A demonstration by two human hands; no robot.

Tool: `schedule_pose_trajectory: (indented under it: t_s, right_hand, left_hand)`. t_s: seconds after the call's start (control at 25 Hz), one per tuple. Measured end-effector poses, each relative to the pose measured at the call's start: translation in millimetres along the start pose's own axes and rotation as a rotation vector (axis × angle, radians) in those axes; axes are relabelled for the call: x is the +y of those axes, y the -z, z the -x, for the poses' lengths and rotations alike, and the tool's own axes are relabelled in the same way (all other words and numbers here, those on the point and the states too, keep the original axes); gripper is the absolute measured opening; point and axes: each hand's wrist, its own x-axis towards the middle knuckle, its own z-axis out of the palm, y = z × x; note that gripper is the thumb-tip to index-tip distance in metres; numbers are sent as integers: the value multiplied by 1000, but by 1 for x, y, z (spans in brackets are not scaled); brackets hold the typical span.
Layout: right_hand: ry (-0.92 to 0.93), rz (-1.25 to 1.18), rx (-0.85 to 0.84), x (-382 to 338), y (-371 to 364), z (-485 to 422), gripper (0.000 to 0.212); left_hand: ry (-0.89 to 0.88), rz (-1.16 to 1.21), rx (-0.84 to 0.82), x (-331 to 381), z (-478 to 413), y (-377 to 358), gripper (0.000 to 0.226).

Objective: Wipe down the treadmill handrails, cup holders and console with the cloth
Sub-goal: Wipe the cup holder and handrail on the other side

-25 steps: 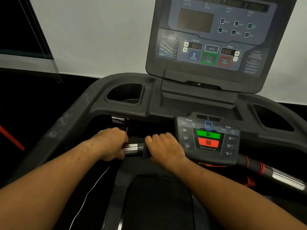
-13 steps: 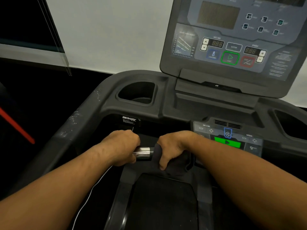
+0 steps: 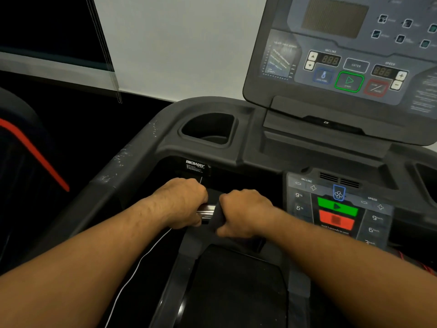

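Observation:
My left hand (image 3: 183, 202) grips the front crossbar handrail, a chrome section (image 3: 206, 212) of which shows between my hands. Beside it my right hand (image 3: 243, 213) grips a dark cloth (image 3: 218, 220) wrapped round the same bar. The lower control panel (image 3: 338, 209), with green and red buttons, lies just right of my right hand. The left cup holder (image 3: 208, 129) is a dark recess beyond my left hand. The upright console (image 3: 350, 55) stands at the upper right.
The dusty left side rail (image 3: 113, 171) runs down to the lower left. A thin white cord (image 3: 142, 256) hangs under my left forearm. The black belt deck (image 3: 236, 287) lies below. A second machine with a red stripe (image 3: 35, 152) stands at the far left.
My right hand with the cloth has twisted on the bar, and the lower panel shows again beside it. The view has shifted left. My left hand kept its grip.

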Motion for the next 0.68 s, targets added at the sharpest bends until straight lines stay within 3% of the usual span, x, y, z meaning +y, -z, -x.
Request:
schedule_pose_trajectory:
  t_s: [0.08, 0.16, 0.24, 0.32, 0.44, 0.52, 0.68]
  right_hand:
    - [-42, -161, -235, 0, 15, -17, 52]
    - [-76, -190, -288, -3, 20, -21, 55]
    - [-99, -54, -130, -9, 11, -14, 59]
    - [-34, 166, 161, -20, -13, -4, 50]
    - [56, 298, 425, -27, -33, 0, 25]
    - [105, 244, 365, -27, -25, -3, 29]
    - [-45, -94, -129, -29, 6, -30, 62]
  left_hand:
    - [7, 15, 23, 0, 1, -4, 29]
    - [10, 35, 66, -2, 4, -9, 40]
    - [41, 0, 74, -10, 9, -15, 72]
    - [72, -66, 54, -26, 20, -12, 97]
    - [107, -179, 51, -52, 40, -1, 103]
    - [137, -247, 27, -62, 50, 2, 107]
    - [289, -251, 152, -78, 58, 8, 116]
